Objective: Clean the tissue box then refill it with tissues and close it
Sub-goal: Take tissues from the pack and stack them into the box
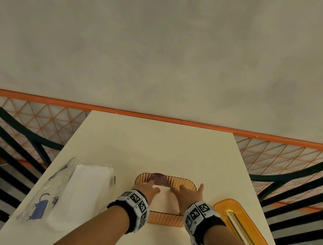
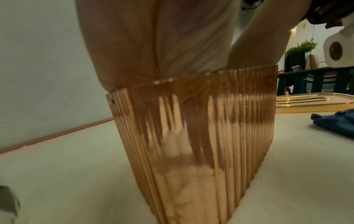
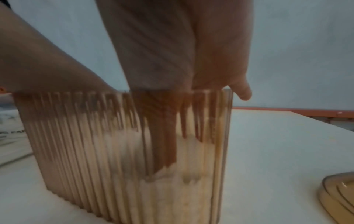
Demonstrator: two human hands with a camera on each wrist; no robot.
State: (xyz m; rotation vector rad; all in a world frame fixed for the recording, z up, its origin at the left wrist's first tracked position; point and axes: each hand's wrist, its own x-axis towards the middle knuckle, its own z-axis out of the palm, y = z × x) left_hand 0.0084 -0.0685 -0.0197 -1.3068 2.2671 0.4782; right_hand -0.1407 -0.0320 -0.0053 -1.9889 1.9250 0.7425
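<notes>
An amber ribbed tissue box (image 1: 165, 218) stands open on the table's near half, with a white stack of tissues (image 1: 164, 200) inside it. Both hands reach down into it. My left hand (image 1: 148, 188) lies with straight fingers on the stack's left side, and my right hand (image 1: 186, 194) lies flat on the right side, its little finger outside the rim. Through the ribbed wall (image 2: 210, 136) the left hand (image 2: 153, 45) shows only as a blur, and so does the right hand (image 3: 172, 53) behind the wall (image 3: 95, 136). The amber lid (image 1: 245, 228) lies to the right.
An opened pack of white tissues (image 1: 85, 192) in its clear wrapper (image 1: 46, 195) lies left of the box. A blue cloth (image 2: 337, 122) sits on the table near the lid (image 2: 306, 103). Dark slatted chairs (image 1: 11, 144) (image 1: 300, 190) flank the cream table (image 1: 164, 143).
</notes>
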